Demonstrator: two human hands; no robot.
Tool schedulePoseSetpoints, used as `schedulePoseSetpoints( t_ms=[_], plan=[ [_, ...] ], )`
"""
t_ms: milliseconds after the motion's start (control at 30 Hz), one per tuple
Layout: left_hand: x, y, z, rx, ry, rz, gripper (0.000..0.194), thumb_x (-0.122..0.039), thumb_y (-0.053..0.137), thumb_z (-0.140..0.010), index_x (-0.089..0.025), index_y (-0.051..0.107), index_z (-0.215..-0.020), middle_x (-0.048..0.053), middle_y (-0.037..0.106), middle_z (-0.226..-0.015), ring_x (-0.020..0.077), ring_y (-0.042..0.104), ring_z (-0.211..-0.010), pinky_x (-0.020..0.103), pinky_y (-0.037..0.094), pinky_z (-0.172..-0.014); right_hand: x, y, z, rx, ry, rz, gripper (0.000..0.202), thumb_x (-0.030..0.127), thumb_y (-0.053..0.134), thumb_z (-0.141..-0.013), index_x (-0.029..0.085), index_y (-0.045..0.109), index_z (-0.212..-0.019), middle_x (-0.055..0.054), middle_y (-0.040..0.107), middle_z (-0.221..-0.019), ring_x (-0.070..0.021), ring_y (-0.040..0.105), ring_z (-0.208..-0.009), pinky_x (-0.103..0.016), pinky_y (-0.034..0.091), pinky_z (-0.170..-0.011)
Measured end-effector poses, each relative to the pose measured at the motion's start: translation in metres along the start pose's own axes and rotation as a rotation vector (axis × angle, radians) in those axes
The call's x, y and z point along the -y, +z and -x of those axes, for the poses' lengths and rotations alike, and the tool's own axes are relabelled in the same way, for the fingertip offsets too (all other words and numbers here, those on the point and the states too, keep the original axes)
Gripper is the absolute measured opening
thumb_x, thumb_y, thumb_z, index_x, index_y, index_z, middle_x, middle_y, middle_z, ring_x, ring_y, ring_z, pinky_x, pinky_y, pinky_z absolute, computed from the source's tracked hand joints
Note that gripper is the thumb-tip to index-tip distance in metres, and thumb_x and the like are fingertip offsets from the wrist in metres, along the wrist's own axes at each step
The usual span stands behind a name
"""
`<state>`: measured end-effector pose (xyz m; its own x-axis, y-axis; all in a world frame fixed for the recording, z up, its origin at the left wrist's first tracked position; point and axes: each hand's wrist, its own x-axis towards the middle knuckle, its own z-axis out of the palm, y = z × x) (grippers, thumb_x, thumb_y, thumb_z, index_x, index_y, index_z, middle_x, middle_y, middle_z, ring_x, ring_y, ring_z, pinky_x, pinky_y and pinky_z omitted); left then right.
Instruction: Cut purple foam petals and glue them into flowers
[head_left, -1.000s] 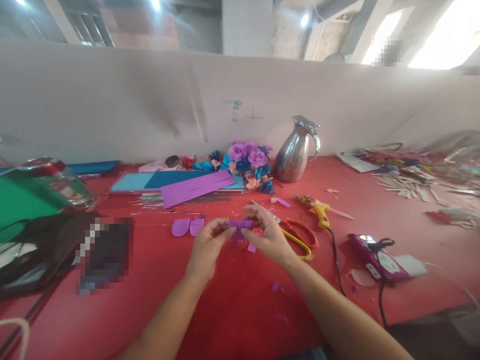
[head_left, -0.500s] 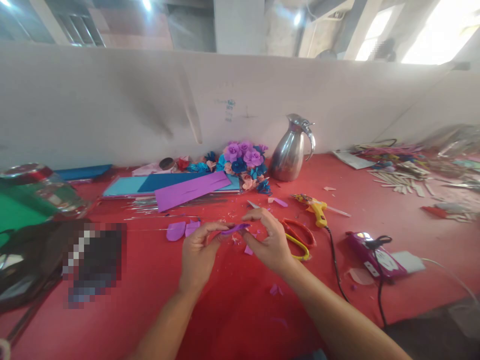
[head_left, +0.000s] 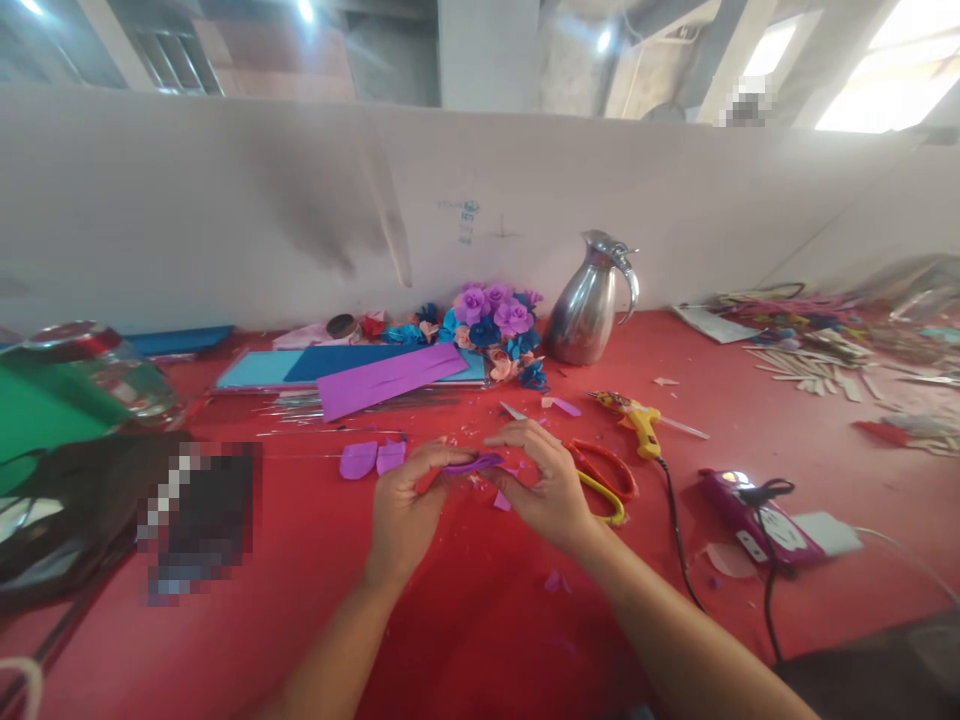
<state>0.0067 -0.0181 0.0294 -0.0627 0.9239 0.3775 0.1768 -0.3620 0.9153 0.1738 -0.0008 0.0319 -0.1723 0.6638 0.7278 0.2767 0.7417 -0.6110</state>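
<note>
Between my two hands is a small purple paper petal (head_left: pixel 474 464), seen nearly edge-on and slightly curved. My left hand (head_left: pixel 409 500) pinches its left end between thumb and fingers. Its right end is pinched by my right hand (head_left: pixel 546 487). Two purple cut petals (head_left: pixel 360 460) lie on the red table just left of my left hand. Scissors with red and yellow handles (head_left: pixel 604 475) rest beside my right hand, their blades partly hidden behind it. Purple scraps (head_left: pixel 556 581) are scattered near the hands.
Behind the hands are a purple paper strip (head_left: pixel 390 380), blue sheets (head_left: pixel 262 368) and a bunch of paper flowers (head_left: pixel 499 320). A steel jug (head_left: pixel 589 305) stands by the wall. To the right lie a yellow glue gun (head_left: pixel 643 430) and a corded magenta power strip (head_left: pixel 757 520).
The petal shows a wider, more curved edge now, and both hands still hold it. The whole view has shifted slightly, so the table things appear a little further right.
</note>
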Motion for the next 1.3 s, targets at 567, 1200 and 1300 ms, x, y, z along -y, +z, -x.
schedulePoseSetpoints(
  t_ms=[567, 1200, 1300],
  plan=[
    [0.003, 0.008, -0.003, -0.052, -0.474, 0.398, 0.041, -0.053, 0.062, -0.074, -0.020, 0.070, -0.096, 0.009, 0.070, -0.104, 0.0218, 0.064, -0.093, 0.033, 0.052, -0.076, -0.007, -0.003, 0.004, -0.026, -0.090, 0.080, 0.032, 0.005, 0.054, -0.080, 0.030, 0.071, -0.088, -0.002, 0.066, -0.084, -0.0185, 0.059, -0.080, -0.036, 0.049, -0.072],
    [0.009, 0.021, 0.003, -0.054, -0.568, 0.507, 0.026, -0.027, 0.077, -0.062, -0.015, 0.073, -0.085, 0.005, 0.071, -0.081, 0.0138, 0.060, -0.072, 0.025, 0.044, -0.072, -0.018, 0.008, 0.006, 0.258, 0.643, -0.283, 0.021, 0.036, 0.063, -0.075, 0.017, 0.059, -0.072, 0.001, 0.058, -0.065, -0.0125, 0.051, -0.060, -0.026, 0.042, -0.060],
    [0.009, 0.024, 0.005, -0.061, -0.577, 0.502, 0.024, -0.023, 0.076, -0.062, -0.014, 0.073, -0.085, 0.006, 0.072, -0.082, 0.0158, 0.062, -0.077, 0.026, 0.045, -0.075, -0.018, 0.006, 0.007, 0.288, 0.664, -0.273, 0.020, 0.036, 0.063, -0.074, 0.017, 0.058, -0.073, 0.002, 0.056, -0.064, -0.0120, 0.049, -0.059, -0.025, 0.040, -0.058]
  ],
)
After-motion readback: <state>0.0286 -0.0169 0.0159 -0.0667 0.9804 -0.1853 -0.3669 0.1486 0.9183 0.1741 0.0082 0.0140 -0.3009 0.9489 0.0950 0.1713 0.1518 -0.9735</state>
